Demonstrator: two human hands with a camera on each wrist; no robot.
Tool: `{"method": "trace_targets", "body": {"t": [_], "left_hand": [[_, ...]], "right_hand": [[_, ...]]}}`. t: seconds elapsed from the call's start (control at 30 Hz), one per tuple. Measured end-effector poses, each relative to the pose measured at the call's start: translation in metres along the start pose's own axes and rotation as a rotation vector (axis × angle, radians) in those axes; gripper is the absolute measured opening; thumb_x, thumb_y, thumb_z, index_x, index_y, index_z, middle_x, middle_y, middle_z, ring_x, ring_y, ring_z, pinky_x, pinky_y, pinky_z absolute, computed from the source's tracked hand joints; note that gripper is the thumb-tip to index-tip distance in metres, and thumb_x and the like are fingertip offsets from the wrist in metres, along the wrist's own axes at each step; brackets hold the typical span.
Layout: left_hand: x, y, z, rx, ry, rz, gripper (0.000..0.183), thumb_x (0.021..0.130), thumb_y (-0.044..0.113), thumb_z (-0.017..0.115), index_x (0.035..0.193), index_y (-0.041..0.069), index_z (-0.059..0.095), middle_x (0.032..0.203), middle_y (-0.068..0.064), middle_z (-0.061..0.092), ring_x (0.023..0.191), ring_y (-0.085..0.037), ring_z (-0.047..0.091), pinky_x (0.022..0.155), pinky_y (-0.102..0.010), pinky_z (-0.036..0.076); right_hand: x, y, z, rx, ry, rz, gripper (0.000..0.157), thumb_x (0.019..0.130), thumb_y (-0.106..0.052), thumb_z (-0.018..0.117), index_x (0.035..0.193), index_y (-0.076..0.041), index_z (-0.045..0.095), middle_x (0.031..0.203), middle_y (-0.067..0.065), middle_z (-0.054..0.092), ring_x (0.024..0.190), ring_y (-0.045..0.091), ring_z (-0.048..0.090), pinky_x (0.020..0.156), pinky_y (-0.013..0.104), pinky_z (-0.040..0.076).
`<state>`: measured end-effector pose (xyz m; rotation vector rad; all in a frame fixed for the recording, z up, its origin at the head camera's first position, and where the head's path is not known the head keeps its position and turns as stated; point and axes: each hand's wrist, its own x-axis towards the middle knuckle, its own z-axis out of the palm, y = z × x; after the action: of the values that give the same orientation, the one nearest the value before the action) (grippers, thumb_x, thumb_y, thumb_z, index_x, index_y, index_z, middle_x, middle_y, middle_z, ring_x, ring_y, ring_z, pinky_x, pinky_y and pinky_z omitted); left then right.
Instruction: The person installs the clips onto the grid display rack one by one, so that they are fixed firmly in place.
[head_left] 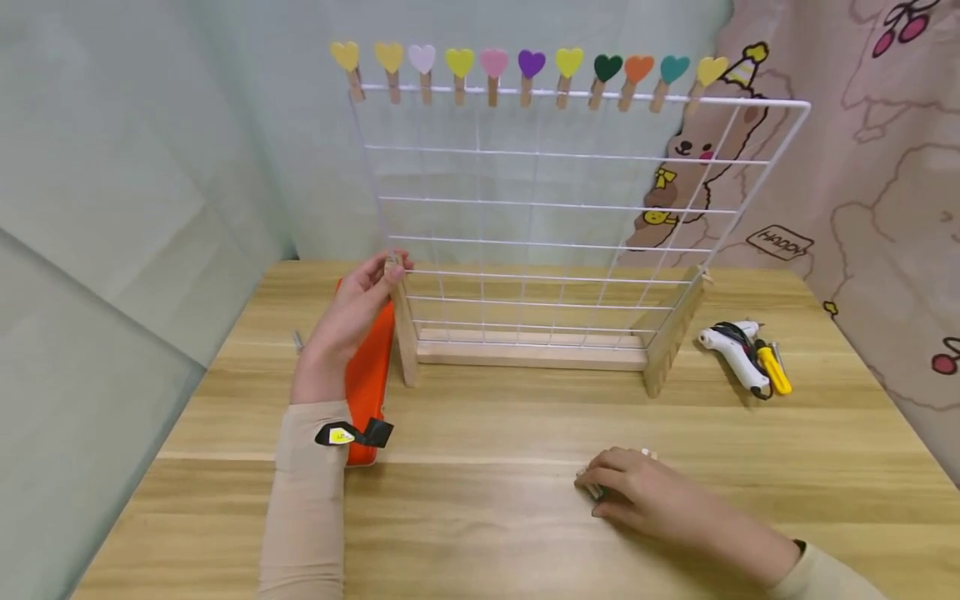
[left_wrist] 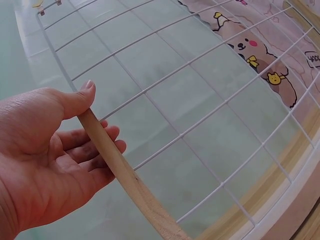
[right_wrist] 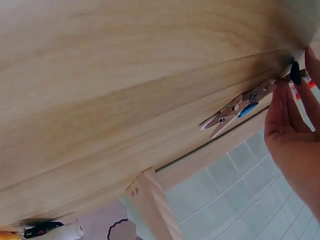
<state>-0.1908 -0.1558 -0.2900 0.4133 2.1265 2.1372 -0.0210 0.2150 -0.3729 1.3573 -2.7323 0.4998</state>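
My left hand (head_left: 347,312) grips the left wooden side post (left_wrist: 116,162) of a white wire grid rack. The thumb lies on the near side of the post and the fingers curl behind it. A row of wooden clothespins with coloured hearts, among them a purple heart (head_left: 532,63), is clipped along the rack's top wire. Low at the tabletop, my right hand (head_left: 645,496) pinches a clothespin with a dark heart (right_wrist: 296,73) between thumb and fingers. Beside those fingers, a few loose clothespins (right_wrist: 235,111) lie on the table, mostly hidden by the hand in the head view.
An orange-red case (head_left: 367,392) lies under my left forearm, left of the rack. To the rack's right are a white glue gun (head_left: 738,358) with a dark cord and a yellow-handled tool (head_left: 774,368). A patterned curtain (head_left: 885,192) hangs behind the wooden table (head_left: 480,517).
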Motion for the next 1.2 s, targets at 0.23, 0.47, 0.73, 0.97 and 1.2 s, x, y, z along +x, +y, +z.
{"method": "trace_targets", "body": {"t": [0.23,0.47,0.73,0.97,1.2], "left_hand": [[0.000,-0.001,0.000,0.007,0.001,0.008,0.049,0.084,0.035,0.052,0.127,0.014,0.041,0.127,-0.006,0.043,0.117,-0.017,0.039,0.103,-0.036,0.024],[0.002,0.000,-0.001,0.005,0.002,0.014,0.049,0.084,0.036,0.052,0.126,0.014,0.041,0.126,-0.006,0.044,0.118,-0.018,0.038,0.103,-0.036,0.025],[0.000,-0.002,0.000,0.000,0.004,0.009,0.050,0.084,0.036,0.052,0.127,0.013,0.041,0.126,-0.006,0.044,0.118,-0.017,0.038,0.103,-0.035,0.025],[0.001,-0.001,0.000,-0.004,0.002,0.010,0.051,0.084,0.036,0.052,0.127,0.013,0.041,0.126,-0.006,0.044,0.117,-0.017,0.040,0.103,-0.034,0.025],[0.000,-0.001,-0.001,0.015,-0.001,-0.003,0.051,0.084,0.036,0.052,0.128,0.014,0.039,0.127,-0.004,0.043,0.122,-0.020,0.034,0.104,-0.035,0.023]], "right_hand": [[0.007,0.003,0.000,0.038,0.041,-0.061,0.023,0.076,-0.014,0.066,0.099,-0.012,0.063,0.094,-0.007,0.058,0.085,0.003,0.056,0.075,0.013,0.045],[0.012,0.006,-0.010,0.094,0.128,-0.122,0.020,0.078,-0.004,0.062,0.097,-0.009,0.063,0.088,-0.004,0.064,0.080,0.004,0.060,0.070,0.009,0.045],[0.021,0.013,-0.042,0.277,0.192,0.025,0.019,0.076,-0.005,0.064,0.092,-0.015,0.066,0.089,-0.006,0.063,0.079,0.004,0.058,0.066,0.013,0.046],[0.037,0.004,-0.116,0.444,0.366,0.165,0.023,0.068,0.010,0.066,0.088,-0.001,0.066,0.087,0.005,0.064,0.071,0.006,0.057,0.053,0.017,0.047],[0.047,0.015,-0.206,0.329,0.724,0.108,0.025,0.065,0.020,0.063,0.089,0.013,0.062,0.088,0.012,0.064,0.066,0.009,0.058,0.053,0.013,0.046]]}}
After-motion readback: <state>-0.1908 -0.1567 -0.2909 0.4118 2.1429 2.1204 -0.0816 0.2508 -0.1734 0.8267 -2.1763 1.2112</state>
